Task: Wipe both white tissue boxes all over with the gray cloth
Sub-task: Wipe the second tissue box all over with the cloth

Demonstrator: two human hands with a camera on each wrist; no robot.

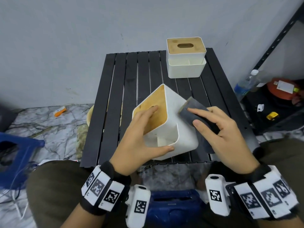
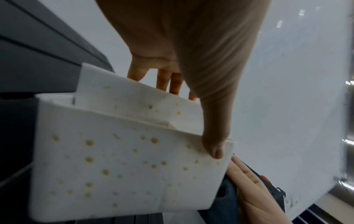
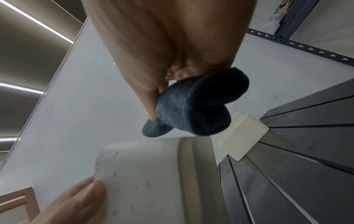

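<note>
A white tissue box (image 1: 174,102) with a wooden lid stands tilted on one edge near the table's front. My left hand (image 1: 162,128) grips it, fingers on the lid and thumb (image 2: 214,145) on the front wall. Yellowish spots dot that box (image 2: 124,166) in the left wrist view. My right hand (image 1: 192,116) holds the folded gray cloth (image 1: 195,103) against the box's right side. In the right wrist view the cloth (image 3: 195,106) is wrapped around my fingers, just above the box (image 3: 149,174). A second white tissue box (image 1: 186,69) stands upright at the table's back right.
The black slatted table (image 1: 131,71) stands against a grey wall. A blue stool (image 1: 16,153) is on the floor at the left. At the right, a dark metal shelf holds a plastic bottle (image 1: 245,84) and small items. My knees touch the table's front edge.
</note>
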